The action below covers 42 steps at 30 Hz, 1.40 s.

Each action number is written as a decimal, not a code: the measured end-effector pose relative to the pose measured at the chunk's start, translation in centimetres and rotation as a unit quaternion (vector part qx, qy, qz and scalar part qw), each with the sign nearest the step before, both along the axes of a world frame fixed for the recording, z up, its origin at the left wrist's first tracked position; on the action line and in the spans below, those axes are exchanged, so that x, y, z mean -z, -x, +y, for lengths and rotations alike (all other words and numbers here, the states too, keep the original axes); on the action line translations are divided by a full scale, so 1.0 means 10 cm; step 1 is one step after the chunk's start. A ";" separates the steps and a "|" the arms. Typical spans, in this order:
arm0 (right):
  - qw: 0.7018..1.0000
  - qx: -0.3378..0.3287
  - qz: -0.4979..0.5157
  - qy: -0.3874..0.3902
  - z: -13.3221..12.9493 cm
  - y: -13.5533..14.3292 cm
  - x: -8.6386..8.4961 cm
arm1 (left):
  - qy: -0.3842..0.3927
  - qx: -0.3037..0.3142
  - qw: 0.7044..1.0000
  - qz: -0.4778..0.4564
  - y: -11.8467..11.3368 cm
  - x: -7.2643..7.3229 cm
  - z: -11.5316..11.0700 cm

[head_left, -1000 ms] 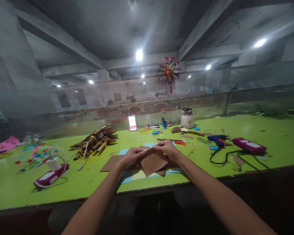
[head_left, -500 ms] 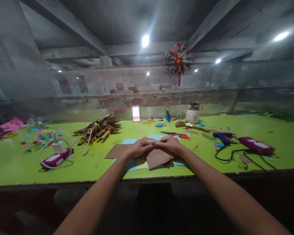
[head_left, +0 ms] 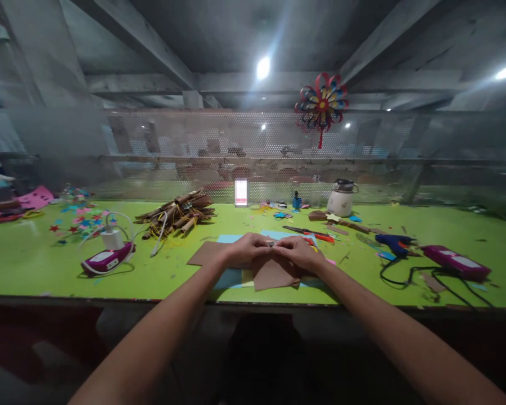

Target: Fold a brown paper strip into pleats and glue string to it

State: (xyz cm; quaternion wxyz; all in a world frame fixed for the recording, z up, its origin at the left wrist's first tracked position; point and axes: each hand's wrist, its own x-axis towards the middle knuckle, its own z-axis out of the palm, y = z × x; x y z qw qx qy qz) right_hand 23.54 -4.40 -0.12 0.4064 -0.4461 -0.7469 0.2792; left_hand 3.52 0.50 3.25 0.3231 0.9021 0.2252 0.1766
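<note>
My left hand [head_left: 249, 247] and my right hand [head_left: 298, 251] meet over the middle of the work surface, thumbs and fingertips pinched together. Between them shows a small pale and dark bit [head_left: 272, 244], too small and covered to name. Just under the hands lies a piece of brown card [head_left: 274, 273] with an angled edge. Another brown sheet [head_left: 202, 254] pokes out left of my left hand. Light blue paper [head_left: 227, 279] and a strip of yellow paper [head_left: 247, 278] lie beneath. Behind my right hand are tools with orange-red handles [head_left: 322, 237], partly hidden.
On the green table [head_left: 160, 281], left, are a bundle of brown paper rolls [head_left: 181, 212], a purple power strip [head_left: 107, 260] with white cable, and paper stars [head_left: 84, 222]. Right are a blue glue gun [head_left: 394, 244], another purple power strip [head_left: 455, 262], black cords and a jug [head_left: 341, 198].
The whole view has shifted, so the table's things appear farther right. My hands stay pinched together over the brown card, and less of the small thing between them shows.
</note>
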 end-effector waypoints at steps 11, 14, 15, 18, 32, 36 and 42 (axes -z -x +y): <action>0.986 -0.106 -0.116 0.061 0.22 -0.01 -0.17 | -0.018 -0.019 0.999 0.021 0.20 0.04 0.14; 0.991 -0.089 -0.083 0.055 0.22 0.02 -0.07 | 0.010 -0.043 0.999 0.002 0.21 0.11 0.14; 0.992 -0.088 -0.075 0.055 0.22 0.01 -0.05 | 0.020 -0.048 0.999 -0.005 0.22 0.13 0.14; 0.991 -0.095 -0.076 0.058 0.17 -0.04 -0.02 | 0.035 -0.045 0.998 -0.014 0.24 0.14 0.14; 0.985 -0.116 -0.097 0.077 0.14 -0.23 -0.15 | 0.208 -0.029 0.978 0.004 0.33 0.10 0.14; 0.980 -0.139 -0.076 0.124 0.13 -0.24 -0.14 | 0.299 -0.015 0.954 -0.016 0.35 0.12 0.15; 0.983 -0.149 -0.066 0.080 0.13 -0.26 -0.16 | 0.424 0.003 0.904 -0.057 0.36 0.11 0.10</action>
